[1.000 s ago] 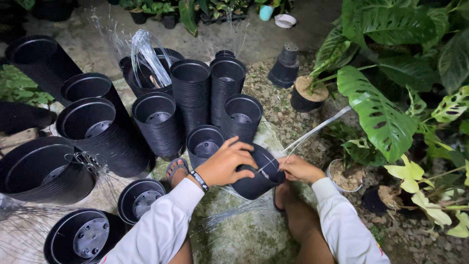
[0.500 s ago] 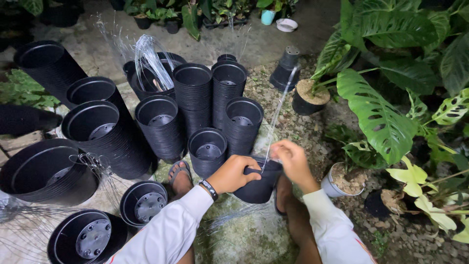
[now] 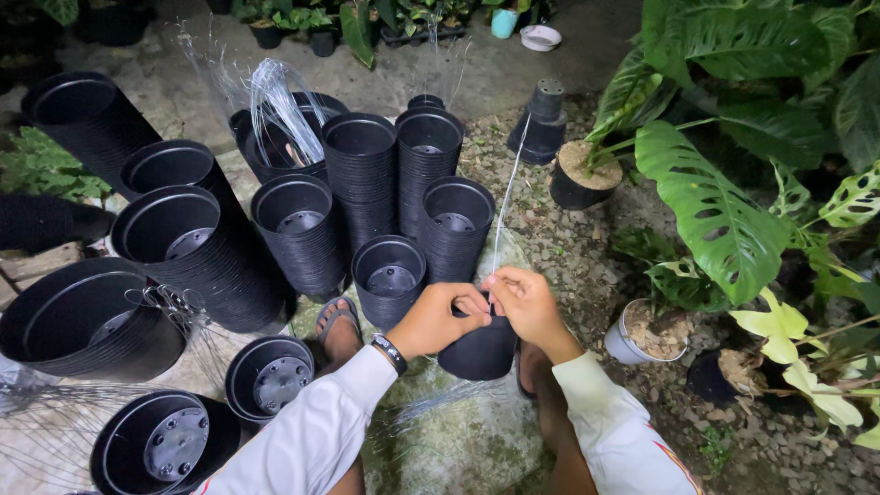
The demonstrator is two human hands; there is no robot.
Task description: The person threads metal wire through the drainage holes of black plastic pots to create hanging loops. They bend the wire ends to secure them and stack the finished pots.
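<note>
Wire [image 3: 507, 197], thin and pale, rises from the black pot [image 3: 478, 348]; left hand [image 3: 440, 316] and right hand [image 3: 524, 304] pinch it at the rim, fastening unfinished, stacked pots [image 3: 362, 183] waiting.

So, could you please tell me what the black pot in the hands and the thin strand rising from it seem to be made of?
Black pot: likely thin moulded plastic, matte, like the nested stacks. Strand: probably wire or stiff plastic line, pale and glinting; unclear which.
</note>
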